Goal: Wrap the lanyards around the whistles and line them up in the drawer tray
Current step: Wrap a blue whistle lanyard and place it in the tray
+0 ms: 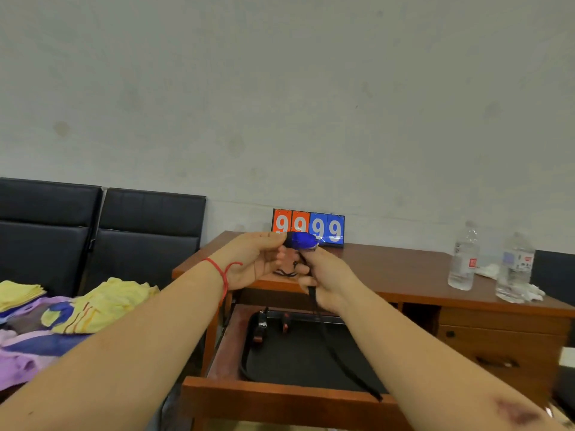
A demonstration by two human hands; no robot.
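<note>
Above open drawer [280, 390] — both hands pinch blue whistle [303, 239], lanyard [339, 353] dangling.

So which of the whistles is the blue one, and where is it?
The blue whistle is the one held up between both hands, its black lanyard dangling. The others lie in the black tray in the drawer, dark and reddish.

1. The scoreboard [308, 228] at the back of the desk [389, 269] reads 9 9 on orange cards, 9 9 on blue cards.
2. Labels on the two water bottles [463, 259] are too blurred to read.
</note>
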